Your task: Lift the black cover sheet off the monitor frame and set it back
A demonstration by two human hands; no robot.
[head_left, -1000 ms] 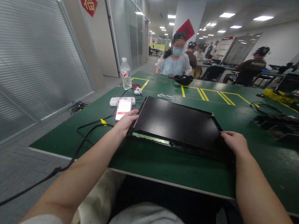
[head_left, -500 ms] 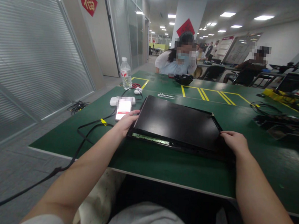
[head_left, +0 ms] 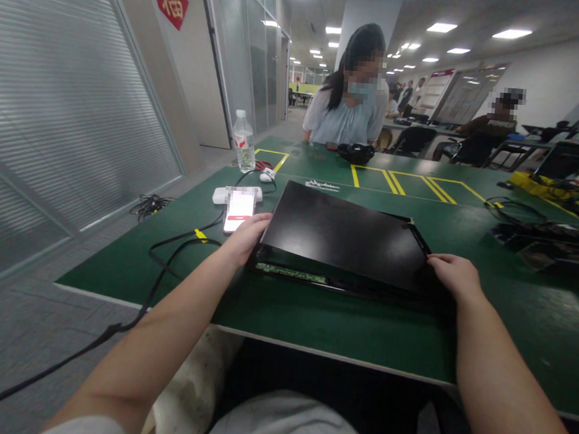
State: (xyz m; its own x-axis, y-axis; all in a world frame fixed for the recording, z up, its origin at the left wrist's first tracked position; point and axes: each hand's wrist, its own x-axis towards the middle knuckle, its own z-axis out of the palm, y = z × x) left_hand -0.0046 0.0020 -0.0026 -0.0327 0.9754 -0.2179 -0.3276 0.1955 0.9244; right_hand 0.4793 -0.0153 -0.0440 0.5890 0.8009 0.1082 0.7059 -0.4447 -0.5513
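A black flat screen panel (head_left: 343, 234) lies tilted over a black frame (head_left: 378, 292), its left side raised. Along the near left side, a green circuit strip (head_left: 290, 272) shows in the gap between them. My left hand (head_left: 248, 240) is closed on the panel's left edge, its fingertips partly hidden behind it. At the opposite side, my right hand (head_left: 453, 273) pinches the right edge, thumb and finger near the frame's corner. Whether it grips the frame, the panel or both, I cannot tell.
Left of the panel are a lit phone (head_left: 240, 210), a white case (head_left: 216, 194), a water bottle (head_left: 244, 143) and a black cable (head_left: 157, 273). Small white parts (head_left: 322, 185) lie behind it. Dark panels (head_left: 558, 245) sit at right. A person (head_left: 348, 108) is across the table.
The panel's left side has risen with my left hand, widening the gap above the circuit strip. My right hand stays in place. The person opposite has straightened up.
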